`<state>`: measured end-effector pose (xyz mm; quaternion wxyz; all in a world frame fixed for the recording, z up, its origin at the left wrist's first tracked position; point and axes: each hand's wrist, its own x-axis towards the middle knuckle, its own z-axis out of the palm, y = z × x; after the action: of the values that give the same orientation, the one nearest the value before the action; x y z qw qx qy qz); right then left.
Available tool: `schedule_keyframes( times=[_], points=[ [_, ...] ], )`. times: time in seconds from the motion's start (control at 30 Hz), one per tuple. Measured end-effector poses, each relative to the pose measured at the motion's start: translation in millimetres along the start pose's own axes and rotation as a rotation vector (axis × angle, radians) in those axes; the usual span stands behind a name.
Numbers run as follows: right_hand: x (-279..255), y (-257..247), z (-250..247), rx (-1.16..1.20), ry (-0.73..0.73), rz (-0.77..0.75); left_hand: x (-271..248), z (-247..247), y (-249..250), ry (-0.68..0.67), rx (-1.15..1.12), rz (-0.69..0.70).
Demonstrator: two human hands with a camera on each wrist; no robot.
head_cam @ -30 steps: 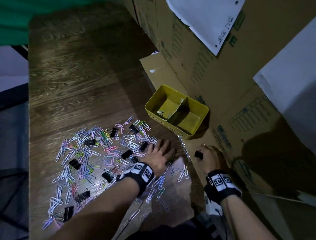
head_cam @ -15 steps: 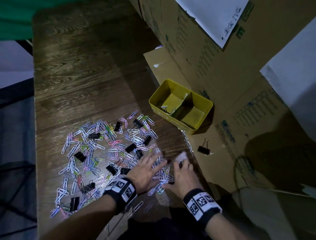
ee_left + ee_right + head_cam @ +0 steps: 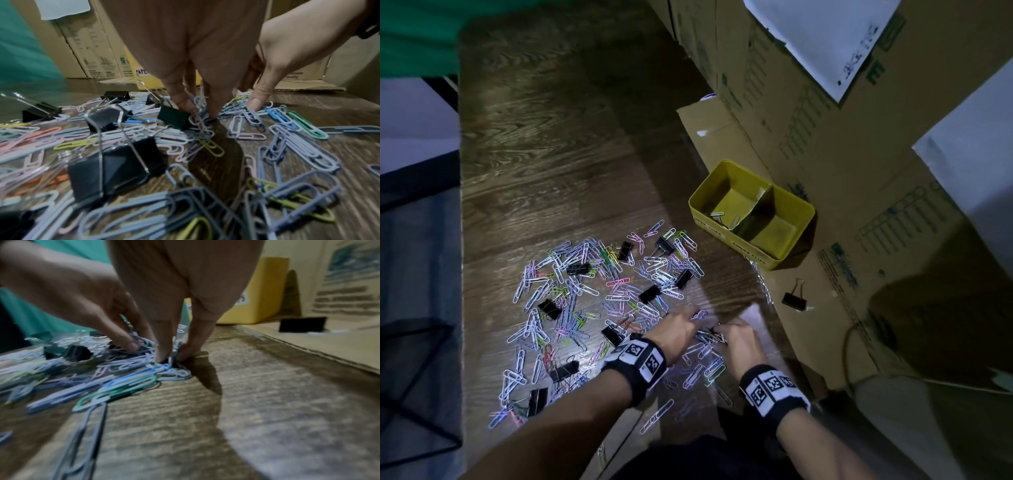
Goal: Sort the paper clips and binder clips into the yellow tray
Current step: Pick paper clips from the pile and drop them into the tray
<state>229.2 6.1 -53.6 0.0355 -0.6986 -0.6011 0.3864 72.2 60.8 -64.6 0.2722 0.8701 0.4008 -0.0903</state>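
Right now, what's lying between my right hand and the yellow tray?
In the head view, bare wooden tabletop, the cardboard's edge and a loose string of paper clips lie between the right hand and the yellow tray.

The surface [image 3: 558,164] is dark wood-grain, its finish slightly glossy where light reflects. The paper clips [image 3: 582,294] are wire with a smooth, matt pastel coating in blue, lilac, pink, green and yellow. The binder clips [image 3: 115,165] have matt black bodies and bright, polished metal wire handles. The yellow tray [image 3: 751,214] looks like smooth plastic with a soft sheen. The boxes [image 3: 825,144] are matt brown corrugated cardboard, printed. White paper sheets [image 3: 822,37] are matt. The wristbands [image 3: 640,363] are black knitted cloth.
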Motion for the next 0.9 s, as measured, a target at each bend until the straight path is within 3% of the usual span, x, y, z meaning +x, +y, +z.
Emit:
schedule_keyframes(
  times=[0.1, 0.23, 0.33, 0.47, 0.57, 0.67, 0.8, 0.9],
  points=[
    [5, 5, -1, 0.069, 0.007, 0.020, -1, -10, -7, 0.035, -0.108, 0.023],
    [10, 18, -7, 0.173, -0.014, 0.090, -3, -23, -15, 0.121, -0.241, -0.064],
    [10, 23, -15, 0.298, 0.007, 0.094, -5, -34, -20, 0.134, -0.436, -0.226],
    [7, 24, -33, 0.483, 0.060, 0.042, -8, -64, -26, 0.052, -0.842, -0.413],
    [2, 20, -54, 0.654, 0.098, -0.008, -4, -100, -27, 0.023, -1.003, -0.389],
    [-3, 12, -77, 0.873, 0.188, -0.024, 12, -141, -31, 0.020, -1.111, -0.275],
    [-9, -2, -109, 1.051, 0.322, -0.100, 53, -188, -23, 0.198, -1.221, -0.236],
    [-5, -13, -130, 1.078, 0.352, -0.142, 93, -202, -14, 0.346, -1.113, -0.309]
  ],
)
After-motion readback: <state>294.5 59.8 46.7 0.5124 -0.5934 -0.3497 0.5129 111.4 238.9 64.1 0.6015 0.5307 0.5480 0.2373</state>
